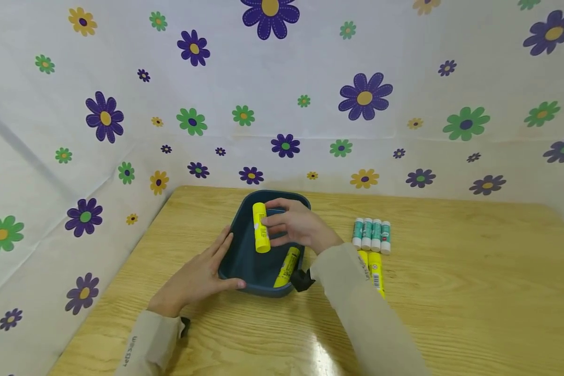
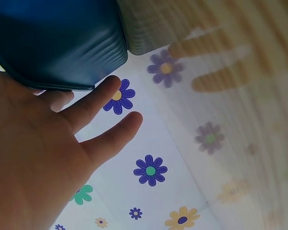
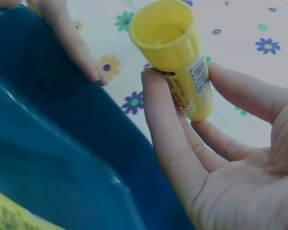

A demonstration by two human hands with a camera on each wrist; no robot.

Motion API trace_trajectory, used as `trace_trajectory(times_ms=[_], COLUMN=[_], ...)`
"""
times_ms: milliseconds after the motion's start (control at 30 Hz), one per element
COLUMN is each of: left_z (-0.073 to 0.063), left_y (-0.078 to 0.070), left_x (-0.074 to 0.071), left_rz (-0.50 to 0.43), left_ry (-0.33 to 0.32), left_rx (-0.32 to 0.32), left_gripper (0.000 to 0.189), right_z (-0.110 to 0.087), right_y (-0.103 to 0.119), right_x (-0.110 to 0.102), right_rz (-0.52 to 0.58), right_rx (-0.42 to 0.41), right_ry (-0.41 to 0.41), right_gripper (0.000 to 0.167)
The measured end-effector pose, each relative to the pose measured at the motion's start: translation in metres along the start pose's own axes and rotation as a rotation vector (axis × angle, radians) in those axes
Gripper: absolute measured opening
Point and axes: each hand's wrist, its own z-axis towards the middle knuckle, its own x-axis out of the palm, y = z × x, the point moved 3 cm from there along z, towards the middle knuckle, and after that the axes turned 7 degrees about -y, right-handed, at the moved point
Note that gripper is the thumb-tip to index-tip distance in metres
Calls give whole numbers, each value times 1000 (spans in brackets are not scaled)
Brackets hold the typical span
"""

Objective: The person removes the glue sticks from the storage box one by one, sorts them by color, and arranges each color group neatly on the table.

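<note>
My right hand [image 1: 301,224] pinches a yellow glue stick [image 1: 261,230] between thumb and fingers, over the dark blue plastic bin [image 1: 249,277]. In the right wrist view the held glue stick [image 3: 189,72] is tilted, its hollow yellow end facing the camera and a barcode label on its side. A second yellow glue stick [image 1: 288,267] lies inside the bin, along its right wall. My left hand [image 1: 199,277] rests against the bin's left side, fingers spread and fairly straight, thumb at the near rim. The left wrist view shows its fingers [image 2: 93,103] at the bin's wall.
Right of the bin, several white-and-green glue sticks [image 1: 371,235] lie side by side on the wooden table [image 1: 474,282]. Just below them are two yellow glue sticks [image 1: 376,271], partly hidden by my right sleeve [image 1: 357,292]. A flower-print cloth [image 1: 310,62] hangs behind the table.
</note>
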Motion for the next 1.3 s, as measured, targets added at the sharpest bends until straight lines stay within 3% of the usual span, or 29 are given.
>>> trace_trajectory(times_ms=[200,533,833,1300], left_z=[1,3,0,-2], left_y=[0,0,4,2], left_x=[-2,-3,-4,0], left_rz=[-8,14,21,17], left_ry=[-12,3,-2,-22], left_rx=[23,9,2,18], left_gripper=[111,113,113,112], right_z=[-15,-38,-58,-96], right_y=[6,5,8,-10], right_x=[-18,-57,-92,-142], right_rz=[23,-5,-11,-97], right_rx=[-40,-79,-126,-142], right_ry=[4,-20,-27,-95], right_gripper=[52,59,55,62])
